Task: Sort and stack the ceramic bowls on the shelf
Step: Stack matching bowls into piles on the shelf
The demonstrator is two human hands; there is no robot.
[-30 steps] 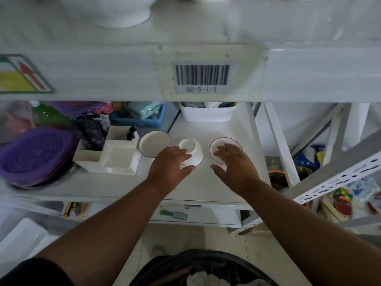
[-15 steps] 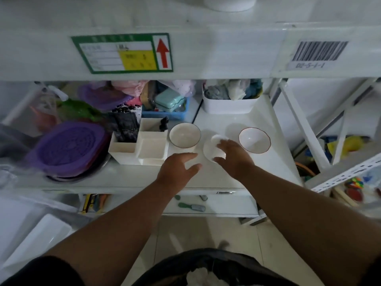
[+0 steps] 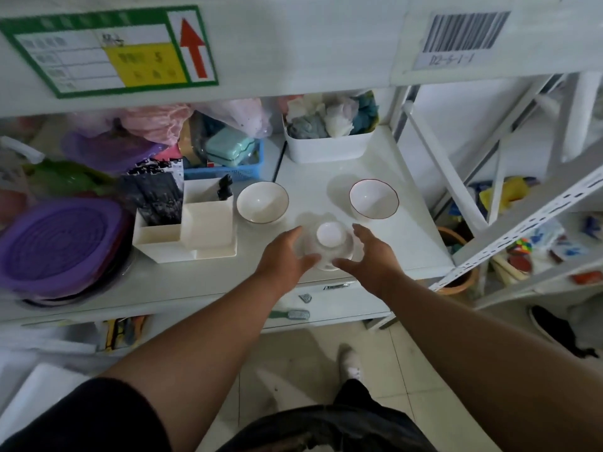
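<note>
Both my forearms reach forward and down to the shelf; my left hand and right hand cup a small white bowl from either side, fingers spread and curled against its wall, thumbs nearest me; the bowl sits upside down, foot ring up, near the shelf's front edge; beyond my left fingers stands an upright bowl; beyond my right fingers, a red-rimmed bowl, mouth up.
</note>
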